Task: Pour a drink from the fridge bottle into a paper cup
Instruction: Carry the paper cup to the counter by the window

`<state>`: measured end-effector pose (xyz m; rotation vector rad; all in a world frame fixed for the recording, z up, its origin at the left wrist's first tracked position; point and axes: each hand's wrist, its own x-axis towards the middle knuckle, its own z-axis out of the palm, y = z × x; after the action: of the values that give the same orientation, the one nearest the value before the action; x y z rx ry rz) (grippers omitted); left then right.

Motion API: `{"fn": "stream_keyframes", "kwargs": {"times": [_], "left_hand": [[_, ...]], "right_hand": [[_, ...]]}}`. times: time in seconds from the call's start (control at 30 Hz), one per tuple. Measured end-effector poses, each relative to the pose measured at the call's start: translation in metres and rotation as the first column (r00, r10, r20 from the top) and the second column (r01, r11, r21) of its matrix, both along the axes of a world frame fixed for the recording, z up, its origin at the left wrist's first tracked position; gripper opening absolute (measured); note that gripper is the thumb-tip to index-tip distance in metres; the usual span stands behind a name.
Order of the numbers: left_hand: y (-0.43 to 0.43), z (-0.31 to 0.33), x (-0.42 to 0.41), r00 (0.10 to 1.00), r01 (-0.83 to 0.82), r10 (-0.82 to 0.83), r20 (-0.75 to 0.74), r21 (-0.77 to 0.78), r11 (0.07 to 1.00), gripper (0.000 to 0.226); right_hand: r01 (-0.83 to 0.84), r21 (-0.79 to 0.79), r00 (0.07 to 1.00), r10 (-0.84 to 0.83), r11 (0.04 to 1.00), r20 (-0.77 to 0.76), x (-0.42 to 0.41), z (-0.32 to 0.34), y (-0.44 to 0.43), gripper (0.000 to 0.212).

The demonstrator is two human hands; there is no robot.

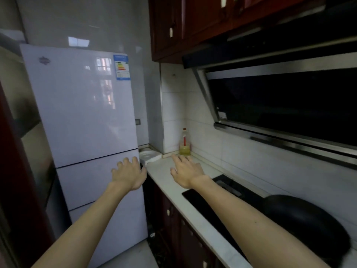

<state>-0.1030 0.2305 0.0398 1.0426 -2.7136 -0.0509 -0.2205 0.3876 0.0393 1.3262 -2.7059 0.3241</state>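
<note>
Single feed: one head-worn wide-angle, and I read it as looking forward and a little down along a narrow kitchen. The lens bends the edges hard, so the fridge [83, 105] leans at left and the range hood [280, 97] sweeps across upper right. The fridge stands ahead, left of centre and near, with its top edge in frame. The counter [162, 176] runs from lower right away to the far tiled corner; the dark pan [309, 225] on it sits closest to the lens. Both forearms enter from the bottom edge. The left hand [129, 174] and right hand [186, 172] land near frame centre, seen from behind and above. Wall cabinets [193, 22] crowd the top right.
</note>
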Motion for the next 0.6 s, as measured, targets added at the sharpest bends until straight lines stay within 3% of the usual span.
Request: {"fn": "stream_keyframes", "kwargs": {"times": [0.27, 0.6], "left_hand": [[0.096, 0.002, -0.051, 0.977, 0.212, -0.213, -0.003, -0.043, 0.976, 0.053], [0.270, -0.011, -0.123, 0.872, 0.488, -0.489, -0.024, -0.030, 0.872, 0.046]], "right_hand": [[0.174, -0.006, 0.985, -0.174, 0.985, -0.017, -0.018, 0.000, 0.110, 0.054], [0.437, -0.019, 0.898, -0.438, 0.899, -0.055, -0.051, 0.001, 0.307, 0.056]]}}
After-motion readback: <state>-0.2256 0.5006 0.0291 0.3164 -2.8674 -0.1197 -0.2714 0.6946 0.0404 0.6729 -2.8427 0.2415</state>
